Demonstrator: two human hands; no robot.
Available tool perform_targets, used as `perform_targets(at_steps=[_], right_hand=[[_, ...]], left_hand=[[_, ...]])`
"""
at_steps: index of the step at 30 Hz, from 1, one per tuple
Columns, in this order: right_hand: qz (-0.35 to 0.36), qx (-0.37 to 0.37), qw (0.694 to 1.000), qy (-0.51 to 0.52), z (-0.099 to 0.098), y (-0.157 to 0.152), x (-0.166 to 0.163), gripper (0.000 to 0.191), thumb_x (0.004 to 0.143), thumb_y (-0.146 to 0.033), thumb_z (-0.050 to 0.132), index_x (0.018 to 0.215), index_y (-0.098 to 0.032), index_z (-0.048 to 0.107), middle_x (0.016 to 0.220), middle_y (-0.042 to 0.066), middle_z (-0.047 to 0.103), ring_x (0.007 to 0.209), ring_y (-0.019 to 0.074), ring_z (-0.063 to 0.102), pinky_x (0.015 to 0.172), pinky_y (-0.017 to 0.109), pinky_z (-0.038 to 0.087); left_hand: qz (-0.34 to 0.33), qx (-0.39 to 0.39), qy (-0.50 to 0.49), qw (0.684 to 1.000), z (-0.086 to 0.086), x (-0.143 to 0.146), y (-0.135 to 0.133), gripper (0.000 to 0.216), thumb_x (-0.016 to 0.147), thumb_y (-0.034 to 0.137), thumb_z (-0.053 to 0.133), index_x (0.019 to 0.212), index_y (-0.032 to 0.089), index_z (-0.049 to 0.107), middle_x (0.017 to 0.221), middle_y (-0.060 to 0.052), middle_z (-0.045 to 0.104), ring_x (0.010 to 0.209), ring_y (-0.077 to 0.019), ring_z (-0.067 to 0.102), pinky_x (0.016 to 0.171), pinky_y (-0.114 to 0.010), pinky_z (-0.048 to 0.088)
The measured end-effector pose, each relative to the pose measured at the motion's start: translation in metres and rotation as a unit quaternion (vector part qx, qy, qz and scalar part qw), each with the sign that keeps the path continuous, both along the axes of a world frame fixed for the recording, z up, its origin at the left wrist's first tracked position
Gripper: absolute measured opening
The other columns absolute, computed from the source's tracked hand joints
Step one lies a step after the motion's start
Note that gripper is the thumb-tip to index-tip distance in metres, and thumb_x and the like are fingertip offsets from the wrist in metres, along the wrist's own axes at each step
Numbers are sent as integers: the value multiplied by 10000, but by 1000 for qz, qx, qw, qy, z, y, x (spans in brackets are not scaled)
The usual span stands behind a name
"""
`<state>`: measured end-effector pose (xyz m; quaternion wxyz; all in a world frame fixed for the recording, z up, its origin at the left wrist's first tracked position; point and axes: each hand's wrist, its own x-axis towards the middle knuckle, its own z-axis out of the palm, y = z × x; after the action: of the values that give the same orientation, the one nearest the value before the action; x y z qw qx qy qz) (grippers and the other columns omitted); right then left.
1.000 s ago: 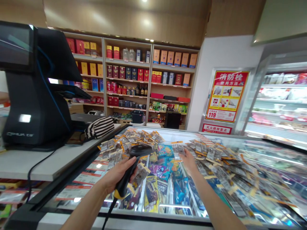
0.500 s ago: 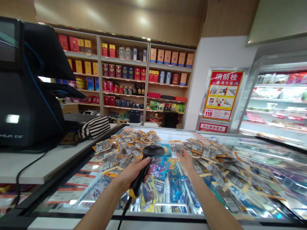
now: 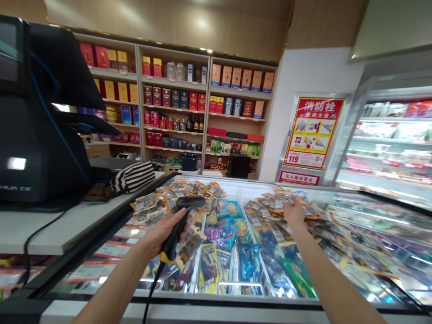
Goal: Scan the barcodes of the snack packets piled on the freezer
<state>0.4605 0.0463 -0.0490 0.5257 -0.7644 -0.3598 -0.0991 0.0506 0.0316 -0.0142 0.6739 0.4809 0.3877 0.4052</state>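
My left hand [image 3: 165, 231] is wrapped round a black barcode scanner [image 3: 177, 229] with a yellow base and a trailing cable. The scanner is held over the glass top of a freezer [image 3: 148, 288]. Just right of that hand is a small clear snack packet [image 3: 191, 243]; whether the hand touches it I cannot tell. My right hand [image 3: 294, 213] pinches another small packet [image 3: 282, 198] with an orange edge, over the right pile of packets [image 3: 313, 225]. A second pile of like packets [image 3: 151, 202] lies on the glass at the left.
Bagged frozen goods [image 3: 224, 234] show through the glass. On the left, a black checkout terminal [image 3: 37, 126] and a striped cloth item [image 3: 133, 177] stand on a white counter [image 3: 40, 231]. Behind are shelves of boxes [image 3: 172, 99]; a lit display fridge [image 3: 398, 139] is at the right.
My right hand has moved right, carrying a packet from the middle of the glass to the right pile. My left hand and the scanner have shifted left.
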Motion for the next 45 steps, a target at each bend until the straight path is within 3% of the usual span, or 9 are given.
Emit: perform_targets(at_steps=[4,7,12,17,22,27,32,39,45], right_hand=[[-71,-32,997,-30,6,-15,8,437,658,-218,426,1049,-47,519,1058,227,508,1009,337,437,783,428,315],[-68,-6,995,-75,1,-15,-17,392,656,-239,454,1022,-131,544,1183,173,422,1073,338,364,818,459,276],[122,-34,986,-108,-20,4,-108,300,646,-302,486,902,-194,598,1052,75,538,1000,249,433,851,385,287],[315,-151,934,-76,-37,5,-206,295,612,-461,526,732,-216,641,873,61,613,886,240,497,791,357,319],[349,-236,898,-129,-39,-6,-246,326,535,-454,600,714,-185,635,891,90,592,931,276,459,743,367,324],[373,-199,906,-21,-42,4,-237,137,557,-317,577,596,-187,595,707,41,608,765,208,528,654,306,364],[362,-39,909,202,-33,23,-186,210,604,-336,491,700,-173,582,556,0,578,506,140,511,491,252,373],[226,113,948,195,-9,36,-100,281,569,-414,513,658,-156,579,570,20,596,555,161,525,542,260,381],[186,151,962,130,-12,39,-85,266,627,-416,490,696,-168,557,653,41,608,647,179,547,640,277,400]], left_hand=[[27,3,2,1000,-5,-25,1,279,676,420,540,677,142,521,525,16,535,390,-60,456,371,-171,379],[63,6,6,998,-6,-45,0,267,688,395,537,672,129,530,543,-2,545,407,-65,472,383,-172,394],[115,-1,0,993,-8,-73,-1,221,695,355,544,718,135,531,530,-4,543,409,-73,475,385,-176,407],[118,-1,-7,993,-17,-89,-3,232,684,355,560,754,136,530,542,0,545,420,-67,475,389,-168,410],[107,-15,-20,994,-17,-88,-8,224,686,358,558,701,140,509,543,1,541,420,-62,472,387,-164,405],[98,-18,-14,995,-12,-74,-13,251,701,372,533,657,125,515,537,-4,538,393,-55,453,372,-166,390],[35,-2,-26,999,-9,-52,-14,270,694,397,528,653,130,519,530,0,542,393,-62,460,379,-175,378],[-45,35,-25,998,11,10,11,305,671,446,526,665,142,510,519,16,532,388,-69,450,375,-184,358],[-57,81,-30,995,14,61,43,327,666,477,511,676,151,489,519,31,509,384,-58,431,379,-178,334]])
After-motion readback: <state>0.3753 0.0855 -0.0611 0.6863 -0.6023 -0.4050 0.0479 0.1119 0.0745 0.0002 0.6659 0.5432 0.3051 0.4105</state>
